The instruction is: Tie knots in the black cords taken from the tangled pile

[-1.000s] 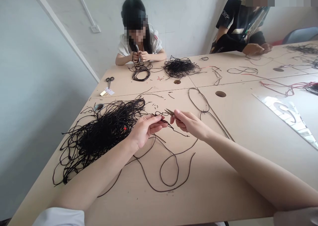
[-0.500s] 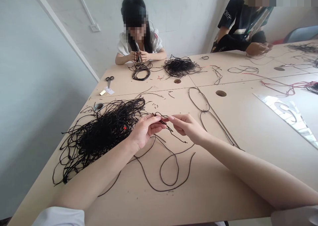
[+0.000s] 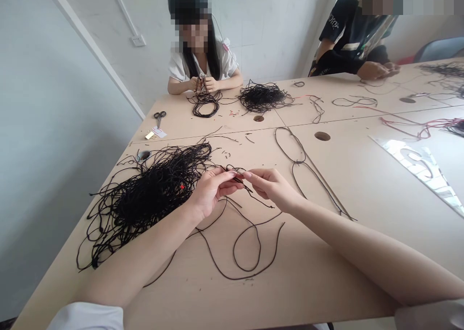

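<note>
Thin black cord (image 3: 250, 193) is pinched between the thumb and fingers of my left hand (image 3: 216, 187), with several strands and a small loop sticking out. My right hand (image 3: 270, 185) is closed too, its thumb and forefinger tips pinching the cord close beside the left fingertips. The exact spot where the strands cross is partly hidden by my fingers. Below my hands, loose lengths of the cord (image 3: 246, 271) curl over the table. Left of my left hand lies a big tangled pile of black cords (image 3: 145, 194).
On the wooden table (image 3: 326, 291) a looped cord (image 3: 304, 162) lies to the right. Scissors (image 3: 159, 116) lie far left. A clear patterned sheet (image 3: 416, 165) is at the right. Across the table a co-worker (image 3: 203, 69) handles black cords; another person (image 3: 355, 40) sits further right.
My right fingertips have shifted slightly left, closer to my left fingertips. My left hand stays almost still. Across the table, the co-worker's head has risen and moved left.
</note>
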Motion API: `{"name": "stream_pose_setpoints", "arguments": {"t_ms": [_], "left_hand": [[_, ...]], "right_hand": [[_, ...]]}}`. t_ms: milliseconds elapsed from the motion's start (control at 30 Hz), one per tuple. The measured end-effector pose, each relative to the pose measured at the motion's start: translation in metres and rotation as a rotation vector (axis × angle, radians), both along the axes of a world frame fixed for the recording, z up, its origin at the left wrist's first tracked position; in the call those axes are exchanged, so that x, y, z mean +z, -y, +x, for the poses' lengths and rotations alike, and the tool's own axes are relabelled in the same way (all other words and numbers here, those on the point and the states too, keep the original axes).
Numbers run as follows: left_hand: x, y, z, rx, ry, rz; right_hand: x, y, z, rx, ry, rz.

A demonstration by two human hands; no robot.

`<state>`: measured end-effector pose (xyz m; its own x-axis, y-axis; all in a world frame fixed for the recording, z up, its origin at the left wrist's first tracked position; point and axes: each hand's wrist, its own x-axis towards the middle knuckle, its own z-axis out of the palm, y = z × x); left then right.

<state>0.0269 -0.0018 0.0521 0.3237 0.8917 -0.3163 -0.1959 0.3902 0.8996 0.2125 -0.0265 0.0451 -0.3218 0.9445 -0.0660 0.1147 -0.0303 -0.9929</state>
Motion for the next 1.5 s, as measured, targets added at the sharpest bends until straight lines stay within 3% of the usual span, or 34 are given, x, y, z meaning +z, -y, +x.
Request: {"name": "stream_pose_setpoints", "arguments": {"t_ms": [200, 433, 967, 1500], "left_hand": [[-0.003, 0.004, 0.003, -0.023, -0.086, 0.051], [-0.006, 0.005, 0.005, -0.034, -0.149, 0.101], [-0.011, 0.008, 0.007, -0.039, -0.102, 0.107], [-0.010, 0.003, 0.005, 0.003, -0.029, 0.083]], "right_hand": [[-0.003, 0.001, -0.004, 0.012, -0.105, -0.089], [-0.011, 0.004, -0.008, 0.123, -0.243, -0.229], [-0.025, 0.002, -0.011, 0.127, -0.263, -0.159], [-0.019, 0.001, -0.010, 0.066, -0.236, -0.177]]}}
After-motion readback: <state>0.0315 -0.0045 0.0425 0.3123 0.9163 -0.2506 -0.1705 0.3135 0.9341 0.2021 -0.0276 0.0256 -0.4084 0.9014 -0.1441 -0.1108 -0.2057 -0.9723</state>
